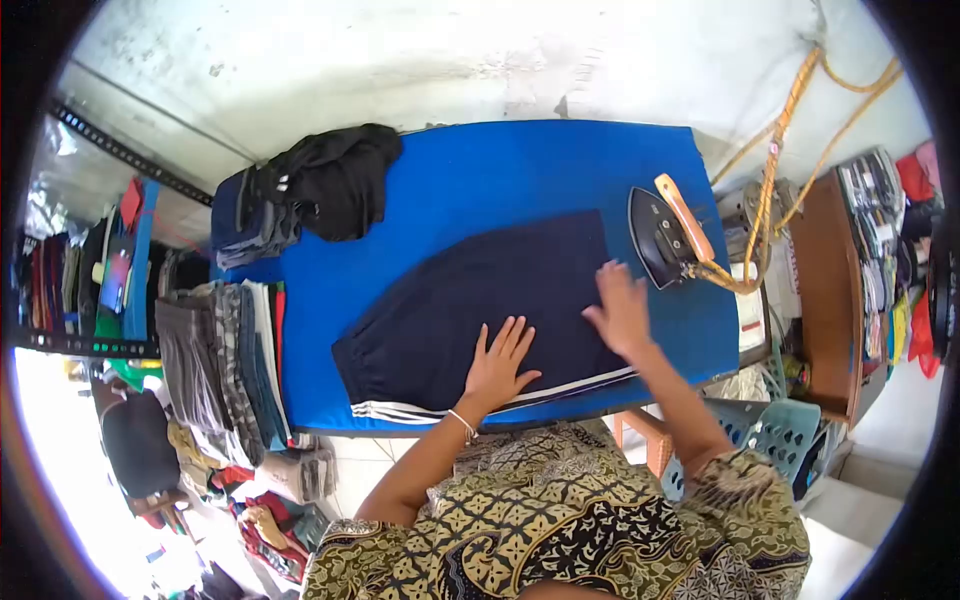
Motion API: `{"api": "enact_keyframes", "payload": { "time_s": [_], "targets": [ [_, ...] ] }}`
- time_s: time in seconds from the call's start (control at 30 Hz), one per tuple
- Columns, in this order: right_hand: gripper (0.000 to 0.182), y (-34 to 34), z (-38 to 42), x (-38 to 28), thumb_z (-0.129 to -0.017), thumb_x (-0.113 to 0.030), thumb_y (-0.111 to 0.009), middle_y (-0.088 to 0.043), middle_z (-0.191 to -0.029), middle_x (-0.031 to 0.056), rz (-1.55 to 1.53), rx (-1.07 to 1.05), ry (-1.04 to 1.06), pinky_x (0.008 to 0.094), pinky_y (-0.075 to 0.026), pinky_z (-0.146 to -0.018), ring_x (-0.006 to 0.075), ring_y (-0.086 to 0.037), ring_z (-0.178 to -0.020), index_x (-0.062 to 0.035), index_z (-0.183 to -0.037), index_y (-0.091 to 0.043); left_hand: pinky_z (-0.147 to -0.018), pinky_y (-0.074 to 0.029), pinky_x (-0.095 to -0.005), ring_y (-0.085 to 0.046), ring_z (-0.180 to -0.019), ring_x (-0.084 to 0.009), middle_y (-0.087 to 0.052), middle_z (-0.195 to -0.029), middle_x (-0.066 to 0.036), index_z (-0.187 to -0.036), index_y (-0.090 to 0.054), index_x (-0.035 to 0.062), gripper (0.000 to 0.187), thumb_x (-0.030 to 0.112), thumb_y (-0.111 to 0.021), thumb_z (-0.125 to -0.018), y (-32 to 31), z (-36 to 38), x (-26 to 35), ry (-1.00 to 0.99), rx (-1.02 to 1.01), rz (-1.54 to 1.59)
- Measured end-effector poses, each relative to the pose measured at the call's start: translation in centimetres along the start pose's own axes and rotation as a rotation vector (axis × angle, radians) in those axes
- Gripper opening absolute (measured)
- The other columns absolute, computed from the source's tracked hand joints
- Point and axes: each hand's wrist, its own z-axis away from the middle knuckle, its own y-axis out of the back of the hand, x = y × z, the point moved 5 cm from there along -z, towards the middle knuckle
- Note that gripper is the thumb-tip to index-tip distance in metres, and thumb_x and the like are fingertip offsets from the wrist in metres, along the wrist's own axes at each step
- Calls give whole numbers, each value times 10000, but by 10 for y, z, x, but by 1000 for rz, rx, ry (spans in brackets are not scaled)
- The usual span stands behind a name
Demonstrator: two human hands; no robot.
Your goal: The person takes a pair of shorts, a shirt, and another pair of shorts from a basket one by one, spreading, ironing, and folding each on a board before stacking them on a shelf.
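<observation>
Navy pants (430,315) flat on blue tabletop (480,165), long axis from waistband, lower left, to hem, upper right. Left hand (495,372) palm-down mid-length, fingers spread. Right hand (624,312) nearer hem, grip wide; contact unclear from blur. Iron (658,238) just beyond hem, nearer right hand.

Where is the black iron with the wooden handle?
In the head view, the iron sits on the right side of the blue cloth-covered table, beyond the right hand and beside the dark, white-striped garment.
</observation>
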Motion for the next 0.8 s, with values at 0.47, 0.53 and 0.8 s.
{"api": "enact_keyframes", "payload": {
  "time_s": [0.47,0.53,0.8],
  "targets": [
    [374,86,-85,101,-747,-366,-666,-517,-547,50,-1104,-178,-510,258,-407,-395,146,-506,-439,-8,-743,-560,-938,-284,-529,-349,-1201,-266,-418,-1247,-84,-1177,-458,75,569,324,-640,-698,105,36,-36,353,123,-109],
    [353,93,-86,56,-734,-357,-678,-480,-522,27,-1033,-340,-385,257,-386,-386,135,-472,-417,-24,-746,-562,-986,-229,-551,-291,-1266,-243,-383,-1322,-67,-1220,-445,90,501,319,-558,-789,105,89,-92,669,411,-156],
    [306,36,-127,-113,-729,-241,-667,-487,-470,51,-492,-446,33,283,-355,-357,131,-472,-366,31,-695,-534,-1025,-166,-540,-226,-1314,-250,-233,-1435,-27,-1379,-243,160,491,316,-339,-924,42,163,-162,870,298,32]
  ]
}}
